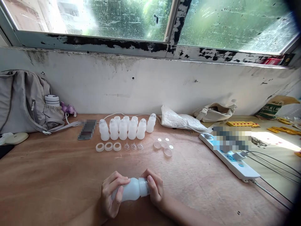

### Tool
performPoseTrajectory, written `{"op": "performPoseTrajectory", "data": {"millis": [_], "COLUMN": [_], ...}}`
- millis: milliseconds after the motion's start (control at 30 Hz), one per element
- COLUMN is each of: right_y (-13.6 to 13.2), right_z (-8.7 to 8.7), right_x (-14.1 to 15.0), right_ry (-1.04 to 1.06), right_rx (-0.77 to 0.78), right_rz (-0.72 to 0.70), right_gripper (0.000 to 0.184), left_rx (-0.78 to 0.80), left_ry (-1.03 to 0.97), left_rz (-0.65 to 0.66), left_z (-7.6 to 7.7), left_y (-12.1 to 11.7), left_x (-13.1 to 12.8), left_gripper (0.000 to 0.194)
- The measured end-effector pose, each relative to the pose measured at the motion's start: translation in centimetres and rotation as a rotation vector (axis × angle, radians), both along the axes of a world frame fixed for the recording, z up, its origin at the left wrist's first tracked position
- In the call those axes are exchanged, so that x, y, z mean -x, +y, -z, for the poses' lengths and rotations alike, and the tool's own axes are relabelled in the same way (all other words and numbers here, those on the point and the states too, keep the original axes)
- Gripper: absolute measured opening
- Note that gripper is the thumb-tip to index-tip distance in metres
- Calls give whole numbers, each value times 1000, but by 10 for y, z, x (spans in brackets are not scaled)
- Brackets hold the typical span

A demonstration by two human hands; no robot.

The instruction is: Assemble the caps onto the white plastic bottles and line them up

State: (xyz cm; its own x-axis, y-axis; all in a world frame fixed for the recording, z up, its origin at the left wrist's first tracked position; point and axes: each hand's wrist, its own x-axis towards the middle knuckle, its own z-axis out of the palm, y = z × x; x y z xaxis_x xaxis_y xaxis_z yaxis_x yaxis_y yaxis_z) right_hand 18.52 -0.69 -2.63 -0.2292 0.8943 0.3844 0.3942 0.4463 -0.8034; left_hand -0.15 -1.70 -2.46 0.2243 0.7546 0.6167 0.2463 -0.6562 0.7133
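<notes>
A frosted white baby bottle (132, 189) lies sideways between my two hands, low over the table. My left hand (112, 193) wraps round its base end. The fingers of my right hand (154, 187) close on the clear ridged neck end (144, 187); whether that is a collar or a cap I cannot tell. Beyond my hands stand several similar bottles (123, 130) in a group, some with clear domed tops. In front of them lie three white rings (108, 146) and three clear teats (133, 146). To their right are several thin clear discs (167, 152).
A white power strip (229, 158) with plugs and cables lies on the right. Behind it are a silvery pouch (181, 121) and a beige bag (213, 112). On the left are a grey backpack (21, 100) and a dark flat object (87, 129), partly blurred.
</notes>
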Motion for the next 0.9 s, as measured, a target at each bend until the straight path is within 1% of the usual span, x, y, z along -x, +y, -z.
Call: {"op": "performPoseTrajectory", "data": {"millis": [133,233,300,400,467,533,600,667,733,800,867,900], "right_y": [-1,0,5,17,23,27,29,31,34,40,49,55], "right_z": [0,1,1,-3,-7,-11,-12,-11,-10,-12,-20,-28], "right_x": [2,4,5,7,8,8,7,6,4,1,-4,-7], "right_ry": [28,57,54,20,26,98,204,278,308,331,342,334], "right_rx": [13,21,34,106,185,290,390,434,412,349,248,185], "right_rz": [17,31,44,59,61,39,2,-30,-54,-61,-29,4], "right_gripper": [42,42,42,40,38,35,31,30,31,32,32,32], "left_rx": [17,52,145,356,496,608,662,674,674,667,647,637], "left_ry": [19,1,-14,-68,-157,-275,-366,-403,-408,-417,-443,-458], "left_rz": [2,2,-17,-88,-161,-206,-228,-233,-226,-207,-196,-200], "left_z": [0,-3,-6,-10,-10,-9,-7,-6,-6,-7,-6,-6], "left_y": [-1,2,9,25,37,45,48,48,47,46,48,50], "left_x": [2,1,-1,-2,-2,-1,1,1,1,1,3,4], "left_gripper": [27,27,26,26,22,21,23,25,26,28,30,31]}}
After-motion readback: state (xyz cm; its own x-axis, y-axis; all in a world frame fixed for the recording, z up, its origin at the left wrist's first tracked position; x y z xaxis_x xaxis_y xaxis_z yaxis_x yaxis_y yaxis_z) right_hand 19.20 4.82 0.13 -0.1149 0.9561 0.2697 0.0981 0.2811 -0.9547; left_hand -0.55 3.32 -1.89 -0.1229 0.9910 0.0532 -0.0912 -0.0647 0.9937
